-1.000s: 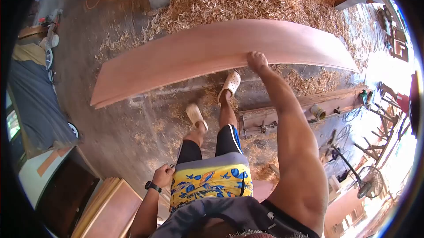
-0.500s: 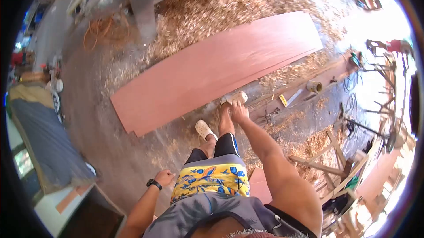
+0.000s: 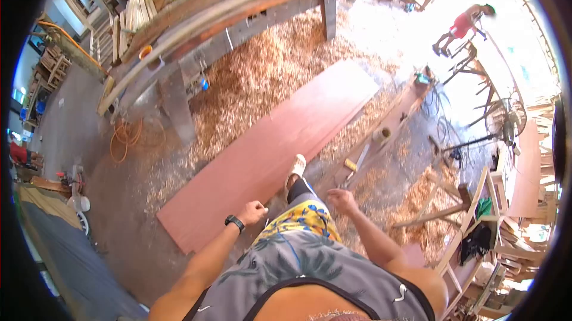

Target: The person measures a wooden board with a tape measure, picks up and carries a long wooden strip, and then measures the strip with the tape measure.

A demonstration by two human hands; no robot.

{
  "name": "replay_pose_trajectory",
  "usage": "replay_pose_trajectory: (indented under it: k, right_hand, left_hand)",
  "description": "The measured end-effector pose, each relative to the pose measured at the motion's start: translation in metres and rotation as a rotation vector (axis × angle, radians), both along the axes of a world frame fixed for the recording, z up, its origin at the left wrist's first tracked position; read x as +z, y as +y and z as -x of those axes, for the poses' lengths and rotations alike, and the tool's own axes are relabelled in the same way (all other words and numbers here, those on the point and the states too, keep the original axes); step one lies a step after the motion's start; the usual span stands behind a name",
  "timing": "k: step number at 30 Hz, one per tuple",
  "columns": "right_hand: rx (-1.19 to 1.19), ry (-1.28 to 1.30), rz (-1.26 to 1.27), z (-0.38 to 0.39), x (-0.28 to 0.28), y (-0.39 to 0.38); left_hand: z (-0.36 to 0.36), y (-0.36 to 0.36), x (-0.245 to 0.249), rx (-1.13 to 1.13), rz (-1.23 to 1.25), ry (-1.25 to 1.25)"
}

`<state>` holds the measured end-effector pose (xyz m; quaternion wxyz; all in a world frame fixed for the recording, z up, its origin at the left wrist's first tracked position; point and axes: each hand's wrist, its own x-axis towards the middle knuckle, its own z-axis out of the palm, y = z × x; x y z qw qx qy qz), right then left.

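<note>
My left hand (image 3: 254,211), with a dark watch on the wrist, is closed in front of my body. A small pale tip shows at its fingers, too small to name. My right hand (image 3: 343,202) hangs on the other side with loosely bent fingers, and nothing shows in it. Below both hands, a long reddish plywood sheet (image 3: 250,169) lies on the floor, with another edge showing under its right side. My foot in a cream clog (image 3: 297,165) is at the sheet's near edge. Right of the sheet lies a try square with a yellow stock (image 3: 350,165).
A long wooden workbench (image 3: 208,17) crosses the back, with wood shavings (image 3: 262,70) heaped below. An orange cord (image 3: 124,142) coils at left. A standing fan (image 3: 505,121) and wooden frames (image 3: 471,225) stand at right. Another person (image 3: 462,26) bends at the far right.
I have straightened up and the view has tilted toward the bench. My right hand has come up from my foot to waist height. My left hand has moved forward, and one foot has stepped to the sheet.
</note>
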<state>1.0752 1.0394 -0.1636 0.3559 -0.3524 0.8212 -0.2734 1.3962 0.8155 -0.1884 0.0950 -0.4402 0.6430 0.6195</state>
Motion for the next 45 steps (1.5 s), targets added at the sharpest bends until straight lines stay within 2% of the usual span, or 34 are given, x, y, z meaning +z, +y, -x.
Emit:
replay_pose_trajectory:
  k: [1, 3, 4, 5, 7, 8, 10, 13, 16, 18, 19, 21, 22, 24, 27, 28, 29, 30, 31, 32, 33, 36, 37, 39, 40, 41, 43, 45]
  right_hand:
    - [-0.038, -0.048, 0.061, -0.001, 0.014, -0.022]
    - [-0.004, -0.250, 0.152, 0.004, 0.025, -0.068]
    - [0.091, -0.262, 0.163, 0.005, 0.050, -0.094]
    - [0.185, -0.278, 0.172, 0.009, 0.073, -0.120]
    - [0.341, -0.432, 0.248, 0.026, 0.071, -0.162]
    - [0.351, -0.446, 0.238, 0.032, 0.067, -0.177]
    - [0.557, -0.286, 0.299, 0.062, 0.066, -0.217]
    - [0.636, -0.245, 0.229, 0.114, 0.084, -0.258]
    - [0.560, -0.224, 0.264, 0.172, 0.077, -0.291]
    - [0.457, -0.147, 0.165, 0.212, 0.101, -0.309]
    - [0.423, -0.053, 0.054, 0.233, 0.084, -0.315]
    - [0.287, 0.198, -0.052, 0.269, 0.093, -0.329]
    - [0.288, 0.196, -0.059, 0.288, 0.094, -0.334]
    - [0.203, 0.095, -0.001, 0.325, 0.091, -0.344]
    - [0.162, -0.043, -0.036, 0.367, 0.082, -0.370]
    - [0.153, -0.047, -0.043, 0.381, 0.082, -0.379]
    - [0.093, -0.274, -0.037, 0.393, 0.091, -0.391]
    - [0.028, -0.500, -0.027, 0.405, 0.097, -0.404]
    - [0.011, -0.500, -0.034, 0.418, 0.098, -0.416]
    - [0.020, -0.558, -0.033, 0.432, 0.100, -0.431]
    - [0.033, -0.608, -0.029, 0.449, 0.102, -0.449]
    - [0.067, -0.500, -0.028, 0.500, 0.117, -0.493]
    - [0.078, -0.435, -0.026, 0.517, 0.126, -0.505]
    - [-0.029, -0.483, -0.013, 0.552, 0.138, -0.523]
    - [-0.044, -0.476, 0.056, 0.571, 0.139, -0.530]
    - [-0.062, -0.471, 0.127, 0.589, 0.139, -0.536]
    - [-0.100, -0.500, 0.113, 0.620, 0.139, -0.541]
    - [-0.167, -0.597, 0.114, 0.649, 0.143, -0.549]
  left_hand:
    - [0.027, -0.007, 0.027, -0.021, 0.014, 0.020]
    - [0.067, -0.023, 0.020, -0.100, 0.077, 0.161]
    - [0.084, -0.028, 0.001, -0.070, 0.032, 0.262]
    - [0.105, -0.038, 0.015, -0.078, -0.162, 0.299]
    - [0.149, -0.060, 0.060, -0.154, -0.234, 0.301]
    - [0.163, -0.068, 0.073, -0.137, -0.241, 0.292]
    - [0.203, -0.100, 0.092, -0.289, -0.115, 0.302]
    - [0.257, -0.132, 0.109, -0.280, -0.176, 0.261]
    - [0.319, -0.174, 0.125, -0.314, -0.179, 0.319]
    - [0.353, -0.192, 0.126, -0.274, -0.203, 0.347]
    - [0.369, -0.203, 0.123, -0.221, -0.237, 0.322]
    - [0.402, -0.226, 0.135, -0.144, -0.181, 0.229]
    - [0.416, -0.237, 0.134, -0.144, -0.188, 0.228]
    - [0.440, -0.258, 0.123, 0.073, -0.463, 0.241]
    - [0.477, -0.287, 0.097, 0.062, -0.469, 0.245]
    - [0.489, -0.301, 0.080, -0.220, -0.186, 0.374]
    - [0.505, -0.311, 0.073, -0.230, -0.197, 0.371]
    - [0.524, -0.323, 0.070, -0.330, -0.071, 0.360]
    - [0.546, -0.335, 0.066, -0.429, 0.055, 0.353]
    - [0.578, -0.349, 0.091, -0.321, -0.080, 0.204]
    - [0.602, -0.366, 0.089, -0.329, -0.086, 0.217]
    - [0.669, -0.404, 0.089, -0.722, 0.355, 0.286]
    - [0.691, -0.416, 0.089, -0.724, 0.347, 0.302]
    - [0.734, -0.440, 0.124, -0.779, 0.351, 0.282]
    - [0.751, -0.446, 0.083, -0.806, 0.418, 0.336]
    - [0.772, -0.453, 0.101, -0.761, 0.366, 0.249]
    - [0.807, -0.469, 0.092, -0.857, 0.407, 0.327]
    - [0.846, -0.480, 0.134, -0.796, 0.321, 0.261]
